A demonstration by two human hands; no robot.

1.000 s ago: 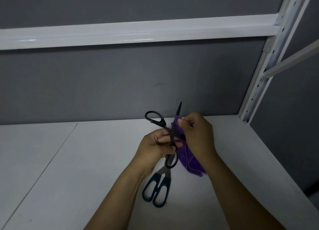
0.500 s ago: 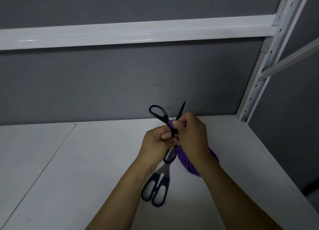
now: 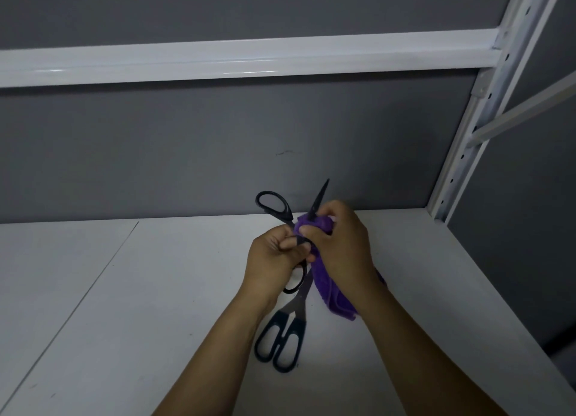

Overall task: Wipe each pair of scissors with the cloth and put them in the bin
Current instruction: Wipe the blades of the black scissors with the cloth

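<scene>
- Since half a second ago our right hand [image 3: 343,247] has slipped a little down the blade, so more of the dark tip stands clear above the purple terry cloth [image 3: 332,297]. The upper finger loop has drifted slightly leftward.
- Our left hand [image 3: 276,259] grips the black-handled scissors [image 3: 284,213], a pair with slim dark blades. Its fingers are curled tight round the shank between the two loops, with one loop above the fist and the other below it.
- Our right hand's thumb and fingers pinch the cloth around that blade — the rest of the cloth hangs under the wrist.
- We take as landmark the second pair, steel-bladed blue-handled scissors [image 3: 294,305], which lie closed and flat on the white shelf board [image 3: 156,291], handles toward us.
- The held pair is raised just beyond the landmark's blade tips. Its lower black loop crosses those blades in our view — we cannot tell whether they touch.
- The cloth's hanging end is just right of the landmark's blades.
- Beyond the landmark stands a flat grey wall [image 3: 187,150], with a glossy white crossbeam [image 3: 249,58] higher up.
- Well to the landmark's right, at the board's far corner, rises a white slotted upright [image 3: 458,169].
</scene>
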